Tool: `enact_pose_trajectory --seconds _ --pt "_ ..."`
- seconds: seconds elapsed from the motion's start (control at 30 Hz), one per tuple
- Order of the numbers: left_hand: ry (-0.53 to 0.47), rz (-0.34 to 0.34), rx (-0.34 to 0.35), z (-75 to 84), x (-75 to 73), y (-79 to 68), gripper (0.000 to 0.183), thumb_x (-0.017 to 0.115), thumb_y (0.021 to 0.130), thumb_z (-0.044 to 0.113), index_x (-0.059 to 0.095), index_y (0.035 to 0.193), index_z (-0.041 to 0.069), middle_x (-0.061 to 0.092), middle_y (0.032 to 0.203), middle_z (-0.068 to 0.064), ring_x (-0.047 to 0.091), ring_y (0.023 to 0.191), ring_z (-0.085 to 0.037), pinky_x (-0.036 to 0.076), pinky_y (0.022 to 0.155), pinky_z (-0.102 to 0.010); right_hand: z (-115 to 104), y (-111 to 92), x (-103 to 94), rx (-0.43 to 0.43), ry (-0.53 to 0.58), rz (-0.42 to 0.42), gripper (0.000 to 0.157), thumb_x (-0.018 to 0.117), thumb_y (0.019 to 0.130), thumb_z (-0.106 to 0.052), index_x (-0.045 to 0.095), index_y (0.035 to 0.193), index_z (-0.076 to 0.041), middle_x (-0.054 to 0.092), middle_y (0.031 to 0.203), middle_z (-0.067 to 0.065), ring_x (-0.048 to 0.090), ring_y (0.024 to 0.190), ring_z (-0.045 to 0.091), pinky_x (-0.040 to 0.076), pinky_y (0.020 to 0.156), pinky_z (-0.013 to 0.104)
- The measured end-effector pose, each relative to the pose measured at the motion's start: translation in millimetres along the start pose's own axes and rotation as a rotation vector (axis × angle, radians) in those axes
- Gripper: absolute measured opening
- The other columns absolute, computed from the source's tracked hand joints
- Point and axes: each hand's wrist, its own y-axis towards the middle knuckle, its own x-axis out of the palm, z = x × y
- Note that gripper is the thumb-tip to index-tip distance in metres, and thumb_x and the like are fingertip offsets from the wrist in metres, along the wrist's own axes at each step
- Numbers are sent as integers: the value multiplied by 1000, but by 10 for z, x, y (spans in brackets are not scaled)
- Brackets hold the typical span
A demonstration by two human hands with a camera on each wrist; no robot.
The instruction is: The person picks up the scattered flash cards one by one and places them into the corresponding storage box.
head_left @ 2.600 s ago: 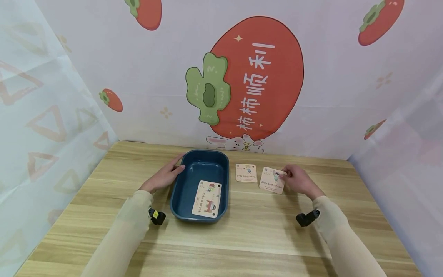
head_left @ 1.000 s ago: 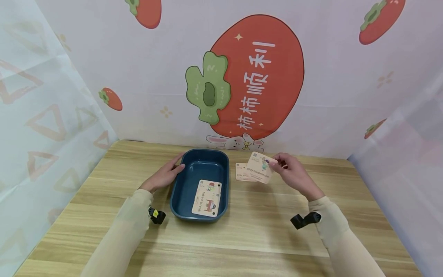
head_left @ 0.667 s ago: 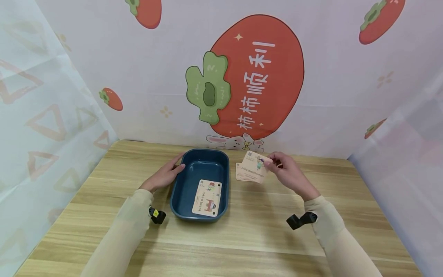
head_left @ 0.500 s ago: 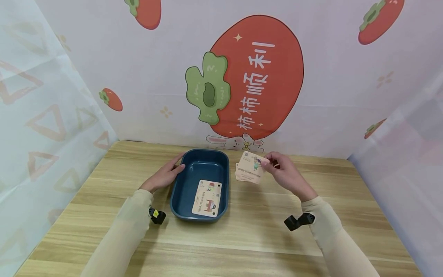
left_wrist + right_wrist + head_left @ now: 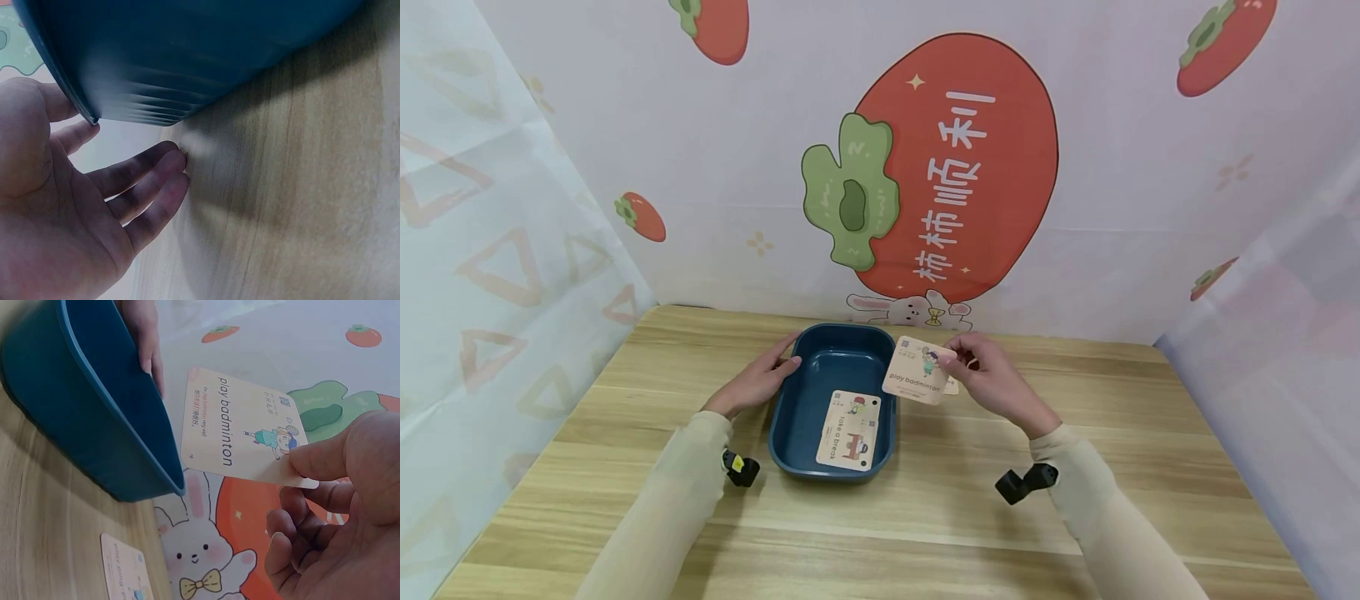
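Note:
My right hand (image 5: pixel 996 379) pinches a square picture card reading "play badminton" (image 5: pixel 917 379) between thumb and fingers. The held card is raised, its left edge overlapping the right rim of a dark blue plastic bin (image 5: pixel 831 477) in the head view. My left hand (image 5: pixel 756 383) is at the bin's left side, thumb over the rim and a finger against the outside, while the other fingers stretch below toward the table. Inside the bin lies card print reading "take a break" (image 5: pixel 848 431). A ping-pong card (image 5: pixel 125 569) lies on the table, mostly covered by the held card in the head view.
The wood-grain table (image 5: pixel 940 517) carries all of this. A white cloth backdrop (image 5: pixel 737 150) with persimmon and rabbit prints rises behind it, and similar cloth hangs on both sides. A small black camera (image 5: pixel 1026 483) sits on the right wrist.
My right hand has lifted the badminton card from the table and carried it left, over the ping-pong card to the bin's right rim. The left hand and bin have stayed in place.

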Motion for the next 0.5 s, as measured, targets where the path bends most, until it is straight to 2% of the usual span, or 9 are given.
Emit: enact_pose_trajectory --seconds 0.5 --pt "-3 -1 -5 -27 2 19 62 40 111 36 14 165 18 31 160 -25 40 141 -46 29 113 -66 -84 50 175 -16 -5 -23 9 63 101 -10 68 104 -2 58 96 9 51 82 25 45 65 33"
